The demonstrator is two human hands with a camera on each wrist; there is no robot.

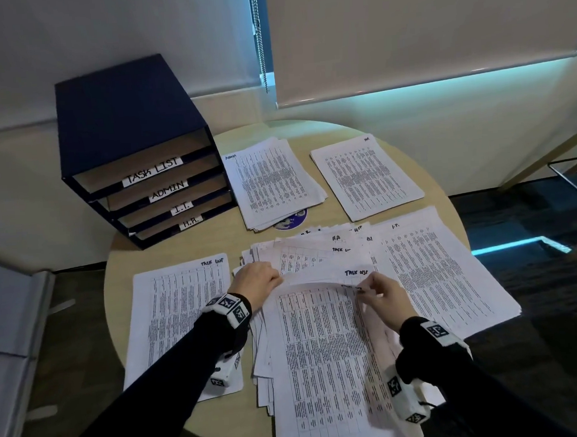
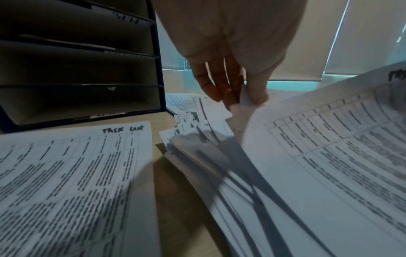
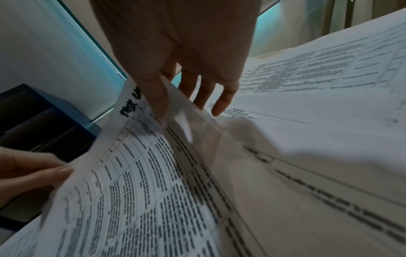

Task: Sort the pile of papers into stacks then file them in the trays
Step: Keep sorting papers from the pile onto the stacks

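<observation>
Wooden round table [image 1: 167,261], perhaps carpeted floor [image 1: 525,304]

Both arms reach forward in black sleeves, each wrist with a white marker band. The left hand [image 1: 255,279] pinches the top sheet [image 1: 318,352] at its left corner with thumb and curled fingers. The right hand [image 1: 385,298] pinches the same sheet's right corner, palm down.

Black long sleeves [image 1: 174,356], white marker-patterned wristbands [image 1: 230,309], bare hands [image 1: 257,282]
</observation>
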